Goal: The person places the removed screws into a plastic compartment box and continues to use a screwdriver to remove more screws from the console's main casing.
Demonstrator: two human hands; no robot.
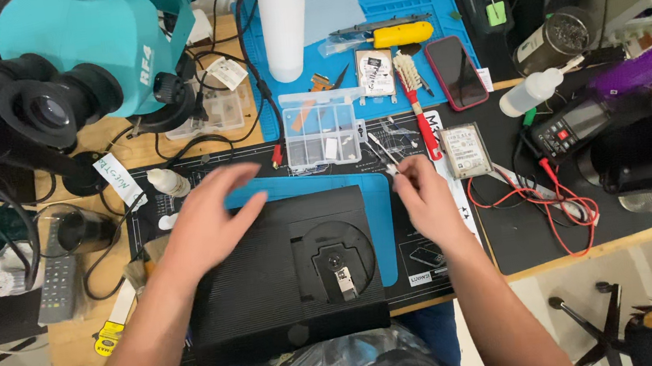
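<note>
On the counter (pixel 75 350), black ribbed console (pixel 273 295) lies flat | my left hand (pixel 208 221) spread open, resting on top | right hand (pixel 426 196) pinching small tool (pixel 390 169) | looks rigid, heavy; hold by edges.

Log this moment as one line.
left hand: flat on ribbed black plastic console | right hand: pinching small thin tool | console: on blue mat

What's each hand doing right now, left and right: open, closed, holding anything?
Left hand: open, fingers spread, resting on the top of the black console, holding nothing.
Right hand: blurred; fingers pinched near a small white piece, grip cannot be told.
</note>
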